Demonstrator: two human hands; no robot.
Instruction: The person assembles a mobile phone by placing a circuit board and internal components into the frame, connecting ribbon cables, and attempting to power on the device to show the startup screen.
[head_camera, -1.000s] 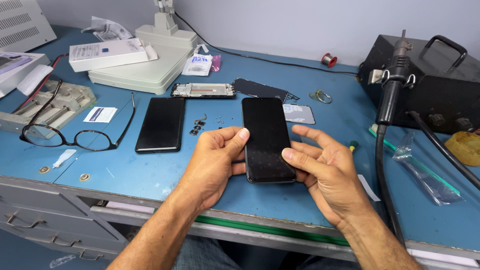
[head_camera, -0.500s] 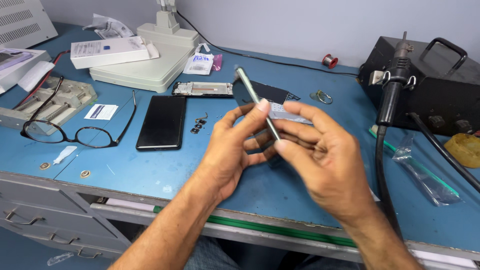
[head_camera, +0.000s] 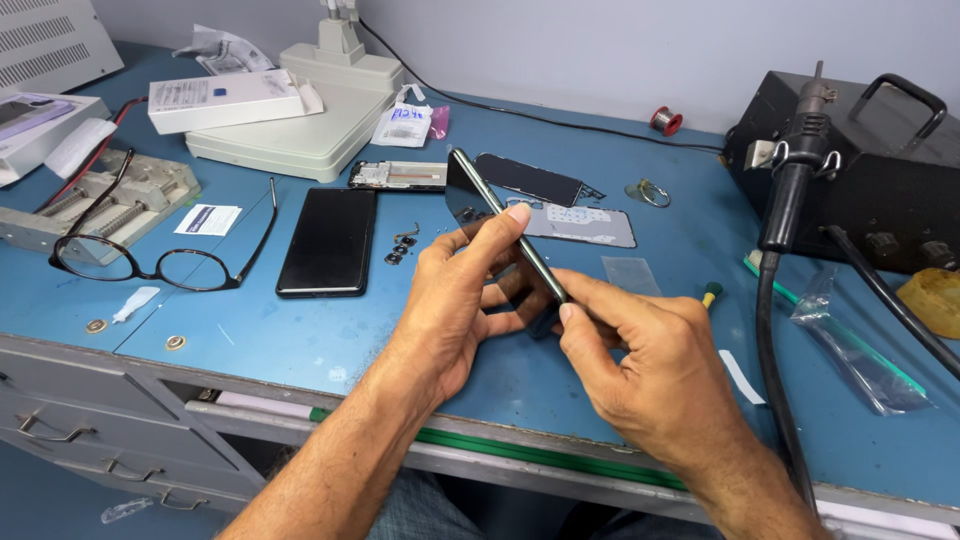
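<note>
Both hands hold a black phone (head_camera: 478, 200) tilted on its long edge above the blue bench. My left hand (head_camera: 462, 292) grips it from the left, thumb on the upper edge. My right hand (head_camera: 640, 352) pinches its near end with thumb and fingers. A second black phone (head_camera: 328, 241) lies flat on the bench to the left, untouched. Several small screws and parts (head_camera: 400, 246) lie between the two phones.
Black-rimmed glasses (head_camera: 150, 262) rest at the left beside a metal jig (head_camera: 95, 205). A phone frame (head_camera: 398, 176), a dark back cover (head_camera: 528, 180) and a grey plate (head_camera: 590, 224) lie beyond my hands. A black hot-air station (head_camera: 850, 170) with hose stands right; a white box (head_camera: 225, 100) is behind.
The phone went from lying flat on the bench to being lifted and turned on edge in both hands; since half a second ago it has tilted a little further.
</note>
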